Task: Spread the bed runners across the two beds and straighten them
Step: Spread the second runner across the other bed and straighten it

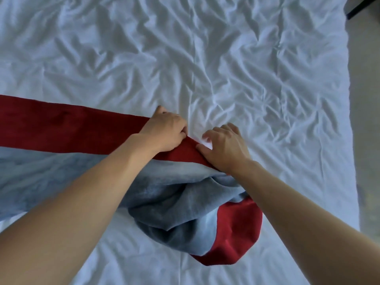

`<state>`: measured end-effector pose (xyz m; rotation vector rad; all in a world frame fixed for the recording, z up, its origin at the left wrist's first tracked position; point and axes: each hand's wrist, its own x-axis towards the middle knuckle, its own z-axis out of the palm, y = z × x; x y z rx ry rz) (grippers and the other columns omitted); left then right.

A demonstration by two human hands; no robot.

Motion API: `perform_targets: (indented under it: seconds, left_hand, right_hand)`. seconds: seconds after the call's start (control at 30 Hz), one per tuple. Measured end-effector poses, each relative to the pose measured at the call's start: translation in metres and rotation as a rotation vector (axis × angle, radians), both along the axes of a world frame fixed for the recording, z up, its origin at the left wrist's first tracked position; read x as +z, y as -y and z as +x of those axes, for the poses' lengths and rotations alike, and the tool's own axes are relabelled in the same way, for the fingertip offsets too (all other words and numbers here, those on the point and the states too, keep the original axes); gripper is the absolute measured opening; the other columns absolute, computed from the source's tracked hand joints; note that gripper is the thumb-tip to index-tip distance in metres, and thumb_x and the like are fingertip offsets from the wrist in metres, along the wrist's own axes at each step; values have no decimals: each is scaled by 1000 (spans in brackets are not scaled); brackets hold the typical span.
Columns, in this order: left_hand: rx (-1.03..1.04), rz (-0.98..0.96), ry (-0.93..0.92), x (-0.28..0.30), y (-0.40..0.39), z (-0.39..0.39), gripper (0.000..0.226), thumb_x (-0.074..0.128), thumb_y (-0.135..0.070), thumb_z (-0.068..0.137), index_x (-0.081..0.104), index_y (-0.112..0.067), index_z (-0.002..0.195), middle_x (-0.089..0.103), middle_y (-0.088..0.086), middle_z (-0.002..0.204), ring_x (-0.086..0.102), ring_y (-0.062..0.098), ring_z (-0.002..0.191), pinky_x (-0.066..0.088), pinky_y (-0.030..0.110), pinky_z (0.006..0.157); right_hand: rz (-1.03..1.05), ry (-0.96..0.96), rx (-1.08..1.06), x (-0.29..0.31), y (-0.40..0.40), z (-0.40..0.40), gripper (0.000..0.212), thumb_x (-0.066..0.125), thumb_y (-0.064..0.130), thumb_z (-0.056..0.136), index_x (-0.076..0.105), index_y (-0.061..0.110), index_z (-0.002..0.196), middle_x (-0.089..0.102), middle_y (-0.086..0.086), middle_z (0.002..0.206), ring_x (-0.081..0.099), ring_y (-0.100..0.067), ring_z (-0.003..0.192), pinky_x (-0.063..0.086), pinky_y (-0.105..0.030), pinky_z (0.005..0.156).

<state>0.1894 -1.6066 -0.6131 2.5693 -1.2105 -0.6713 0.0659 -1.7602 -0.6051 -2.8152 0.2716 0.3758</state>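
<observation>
Red-and-blue bed runner (67, 128) lies flat toward 9 o'clock, bunched at 6 on the bed (267, 79); left hand (164, 130) pinches its fold, right hand (224, 147) presses flat-fingered; soft, limp cloth, best taken by the edge.

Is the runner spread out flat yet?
Partly. The runner lies flat toward the left, but its right end is bunched in a heap under both hands.

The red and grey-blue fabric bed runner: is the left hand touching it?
Touching. The head view shows the left hand gripping the red edge of the bed runner.
</observation>
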Motion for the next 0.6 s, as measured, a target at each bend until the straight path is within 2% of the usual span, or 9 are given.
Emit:
perform_targets:
  seconds: [0.13,0.2,0.27,0.4,0.47,0.53,0.6]
  left_hand:
    - [236,-4,250,15,-35,17,13,56,-23,91,67,-24,84,69,-3,93,63,23,86,29,40,92]
    - [311,21,266,21,-51,18,12,56,-24,91,67,-25,86,69,-5,94,62,21,88,29,40,95]
    - [265,18,235,26,-46,11,12,54,-28,91,66,-28,94,68,-7,102,61,19,96,28,41,100]
    - [8,29,49,35,1,-17,38,54,-42,88,60,-30,123,63,-9,121,54,18,118,13,42,113]
    - [-107,93,62,32,21,-31,26,57,-35,88,65,-30,112,66,-8,103,53,22,114,12,41,113]
    - [-118,123,155,31,24,-33,13,58,-26,88,69,-27,95,61,-7,80,55,26,101,22,39,109]
    - [-53,133,246,27,15,-24,11,59,-24,86,69,-24,89,64,-3,78,58,25,88,30,38,103]
  right_hand:
    - [31,-23,29,4,-2,-2,34,48,46,91,69,20,90,68,4,85,57,-19,98,26,-41,114]
    - [33,-15,39,7,-3,-3,24,51,35,90,67,17,84,66,3,80,57,-21,94,28,-39,112]
    - [20,16,52,10,-7,-4,21,53,28,87,65,14,78,64,0,76,56,-23,91,26,-38,112]
    - [38,94,36,14,-12,-13,20,56,25,85,64,9,76,64,-5,74,56,-28,87,30,-40,110]
    - [30,127,-13,13,-7,-20,21,58,27,86,66,10,80,66,-5,77,58,-28,87,33,-40,106]
    - [10,125,-66,11,2,-33,26,57,37,87,69,14,87,67,-2,82,59,-25,89,35,-39,104]
    - [5,110,-122,8,12,-50,31,54,44,88,68,18,96,67,0,87,58,-23,92,34,-40,106]
